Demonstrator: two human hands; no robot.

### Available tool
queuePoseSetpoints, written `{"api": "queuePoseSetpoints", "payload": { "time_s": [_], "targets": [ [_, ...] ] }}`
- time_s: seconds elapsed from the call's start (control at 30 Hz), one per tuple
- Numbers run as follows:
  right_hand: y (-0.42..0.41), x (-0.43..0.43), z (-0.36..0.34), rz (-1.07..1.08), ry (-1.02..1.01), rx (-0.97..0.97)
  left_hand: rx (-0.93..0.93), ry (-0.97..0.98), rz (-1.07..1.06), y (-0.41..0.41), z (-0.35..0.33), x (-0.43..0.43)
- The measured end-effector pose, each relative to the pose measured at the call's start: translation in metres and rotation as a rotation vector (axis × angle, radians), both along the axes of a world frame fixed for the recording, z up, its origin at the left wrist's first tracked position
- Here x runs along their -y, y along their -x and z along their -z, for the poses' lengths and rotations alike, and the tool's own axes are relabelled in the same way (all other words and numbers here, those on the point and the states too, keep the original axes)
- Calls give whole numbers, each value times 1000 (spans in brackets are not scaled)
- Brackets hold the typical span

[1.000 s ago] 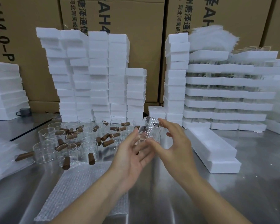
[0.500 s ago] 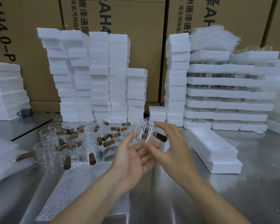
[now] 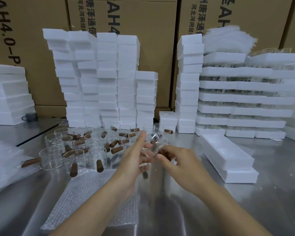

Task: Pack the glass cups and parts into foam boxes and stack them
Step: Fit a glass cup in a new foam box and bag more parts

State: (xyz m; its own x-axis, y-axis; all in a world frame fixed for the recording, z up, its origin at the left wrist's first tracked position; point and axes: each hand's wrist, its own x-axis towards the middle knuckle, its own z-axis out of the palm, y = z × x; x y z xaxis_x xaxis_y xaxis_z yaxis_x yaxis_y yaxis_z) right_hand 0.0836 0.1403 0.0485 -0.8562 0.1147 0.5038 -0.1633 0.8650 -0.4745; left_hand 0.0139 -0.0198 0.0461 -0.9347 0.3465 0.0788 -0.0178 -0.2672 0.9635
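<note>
Glass cup [image 3: 150, 150], blurred, sits at frame centre between the fingers [image 3: 140, 142], lower and more tilted than a second ago. The left hand [image 3: 134, 160] cradles it with near-straight fingers; the right hand [image 3: 182, 162] pinches its brown handle [image 3: 163, 153]. It is probably being oriented for the foam box [image 3: 228, 155] lying right on the counter [image 3: 262, 201].

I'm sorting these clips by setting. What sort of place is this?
Most likely a packing bench in a warehouse or small factory: big printed cardboard cartons line the back, tall stacks of white foam boxes stand on a steel table, and many glass cups with brown handles wait unpacked.
</note>
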Motion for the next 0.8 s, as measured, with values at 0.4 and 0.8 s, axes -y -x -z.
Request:
{"api": "queuePoseSetpoints", "payload": {
  "time_s": [0.4, 0.8],
  "targets": [
    [8, -19, 1, 145, 358, 9, -640, 1454, -32, 21, 1, 40],
    [-2, 0, -13, -22, 764, 12, -531, 900, 239, 11, 11, 18]
  ]
}}
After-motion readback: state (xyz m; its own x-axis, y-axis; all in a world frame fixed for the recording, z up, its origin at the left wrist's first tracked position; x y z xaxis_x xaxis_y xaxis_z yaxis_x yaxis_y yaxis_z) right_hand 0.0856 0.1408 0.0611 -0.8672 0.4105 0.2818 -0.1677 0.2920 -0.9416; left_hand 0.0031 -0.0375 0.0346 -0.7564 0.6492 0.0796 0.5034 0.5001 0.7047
